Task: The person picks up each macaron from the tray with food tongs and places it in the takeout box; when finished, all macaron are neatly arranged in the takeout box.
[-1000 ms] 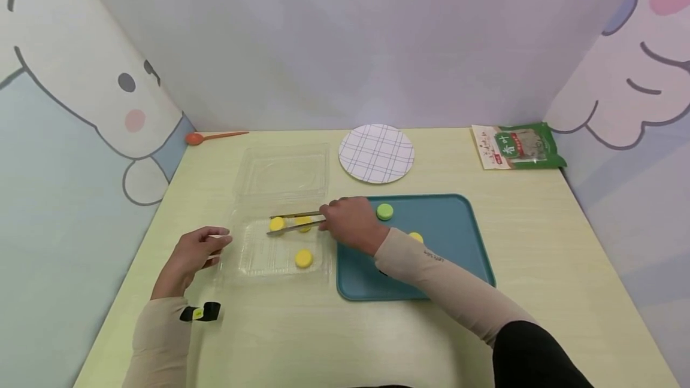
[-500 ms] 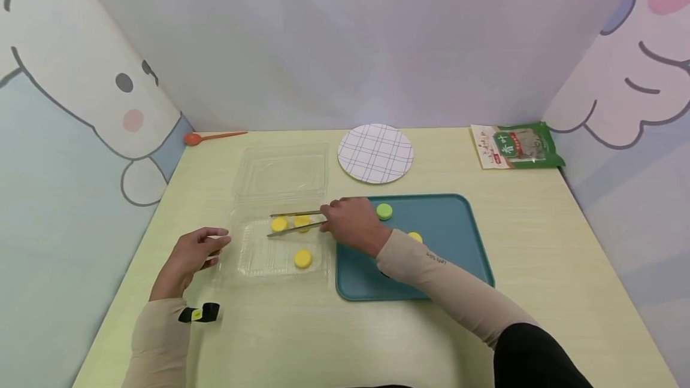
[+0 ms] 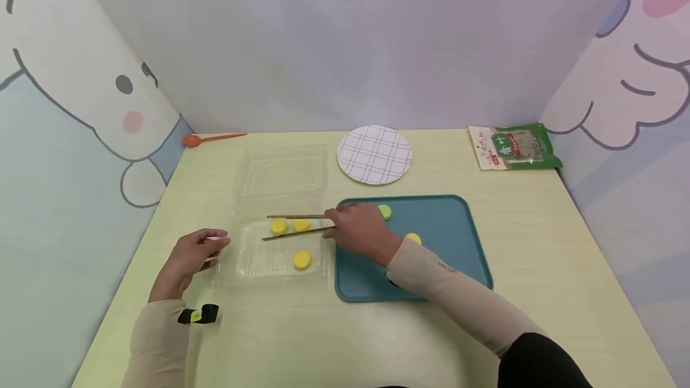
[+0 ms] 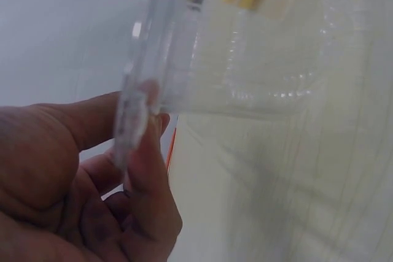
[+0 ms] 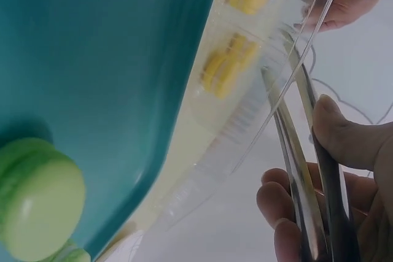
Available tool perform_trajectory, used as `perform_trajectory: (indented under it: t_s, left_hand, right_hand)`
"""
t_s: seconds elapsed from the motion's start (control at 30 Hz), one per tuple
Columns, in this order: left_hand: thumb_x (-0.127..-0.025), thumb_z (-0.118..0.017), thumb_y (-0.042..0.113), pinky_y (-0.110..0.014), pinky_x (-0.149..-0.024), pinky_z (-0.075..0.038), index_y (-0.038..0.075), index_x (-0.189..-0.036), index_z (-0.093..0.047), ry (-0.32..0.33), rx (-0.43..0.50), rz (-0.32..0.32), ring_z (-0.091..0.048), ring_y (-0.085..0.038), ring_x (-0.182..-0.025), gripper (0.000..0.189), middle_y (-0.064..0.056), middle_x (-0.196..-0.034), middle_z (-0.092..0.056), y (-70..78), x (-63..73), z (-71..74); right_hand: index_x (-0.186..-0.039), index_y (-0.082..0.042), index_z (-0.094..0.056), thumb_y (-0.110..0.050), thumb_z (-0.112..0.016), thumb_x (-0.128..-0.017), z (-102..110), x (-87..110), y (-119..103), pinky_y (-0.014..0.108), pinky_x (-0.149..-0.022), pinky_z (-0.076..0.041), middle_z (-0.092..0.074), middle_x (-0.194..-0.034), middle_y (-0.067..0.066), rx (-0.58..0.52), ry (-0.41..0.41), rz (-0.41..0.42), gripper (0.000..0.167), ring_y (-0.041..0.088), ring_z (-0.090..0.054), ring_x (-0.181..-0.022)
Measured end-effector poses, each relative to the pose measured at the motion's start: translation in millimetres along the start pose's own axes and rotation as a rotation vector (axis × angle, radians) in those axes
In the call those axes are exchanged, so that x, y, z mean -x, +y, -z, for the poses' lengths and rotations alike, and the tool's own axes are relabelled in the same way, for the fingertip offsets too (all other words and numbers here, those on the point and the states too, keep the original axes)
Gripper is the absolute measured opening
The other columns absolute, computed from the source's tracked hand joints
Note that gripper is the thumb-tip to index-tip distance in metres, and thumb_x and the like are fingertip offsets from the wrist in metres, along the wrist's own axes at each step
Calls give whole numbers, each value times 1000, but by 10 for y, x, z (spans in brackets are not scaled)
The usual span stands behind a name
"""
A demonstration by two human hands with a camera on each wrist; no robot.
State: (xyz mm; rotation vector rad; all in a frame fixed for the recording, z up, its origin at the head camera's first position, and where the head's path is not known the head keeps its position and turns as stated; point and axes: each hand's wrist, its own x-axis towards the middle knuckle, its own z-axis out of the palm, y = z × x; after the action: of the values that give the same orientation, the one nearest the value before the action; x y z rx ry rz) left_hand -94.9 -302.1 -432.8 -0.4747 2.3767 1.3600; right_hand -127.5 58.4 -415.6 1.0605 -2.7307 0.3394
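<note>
The right hand [image 3: 360, 229] pinches metal tongs [image 5: 295, 164], long axis side-to-side, spread tips pointing left (two yellow macarons [image 3: 278, 227] between, from above); the left hand [image 3: 193, 254] pinches a clear clamshell box [image 3: 264, 263].

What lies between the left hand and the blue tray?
The head view shows the clear container there, with three yellow macarons inside and the tongs over part of it.

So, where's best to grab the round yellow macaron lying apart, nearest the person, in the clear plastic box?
Probably by the rounded edge of the macaron, coming from the right with the silver metal tongs that the right hand holds: it lies flat, with space on both sides.
</note>
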Motion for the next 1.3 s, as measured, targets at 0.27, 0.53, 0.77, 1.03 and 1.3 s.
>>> perform_trajectory:
  t_s: [0.27,0.53,0.77,1.03,1.3]
  left_hand:
    - [-101,-65,30,-26,-69,-55,-2,-139,-52,0,8,7,-58,-19,-86,52,-9,-96,-58,-21,1,4]
    - [-100,-65,30,-27,-69,-55,-2,-139,-52,7,8,5,-58,-19,-85,52,-8,-95,-59,-40,-4,2]
    - [-100,-65,31,-26,-69,-55,-2,-139,-52,7,11,0,-58,-19,-84,52,-10,-96,-59,-39,-8,9]
    - [-100,-66,32,-27,-69,-55,-1,-139,-52,5,16,2,-59,-19,-82,53,-10,-94,-59,-31,-23,7]
    - [-100,-66,30,-26,-68,-54,0,-140,-52,14,29,21,-60,-18,-79,52,-10,-95,-59,-1,-25,-8]
  right_hand:
    - [-115,-17,-74,-41,-77,-89,-35,239,95,24,-41,-33,-74,-90,-2,-75,91,-49,35,12,-66,-69]
    - [-117,-16,-75,-37,-83,-83,38,482,212,30,-47,-46,-75,-96,1,-112,169,-94,41,14,-66,-69]
    - [-116,-12,-75,-38,-86,-79,57,688,319,30,-46,-44,-73,-82,2,-66,211,-108,47,16,-65,-64]
    - [-119,-12,-74,-35,-88,-77,111,924,404,38,-56,-55,-75,-97,5,-93,234,-170,49,20,-72,-80]
    - [-118,-9,-74,-31,-90,-75,142,1156,485,34,-53,-52,-75,-97,7,-94,278,-210,51,16,-68,-70]
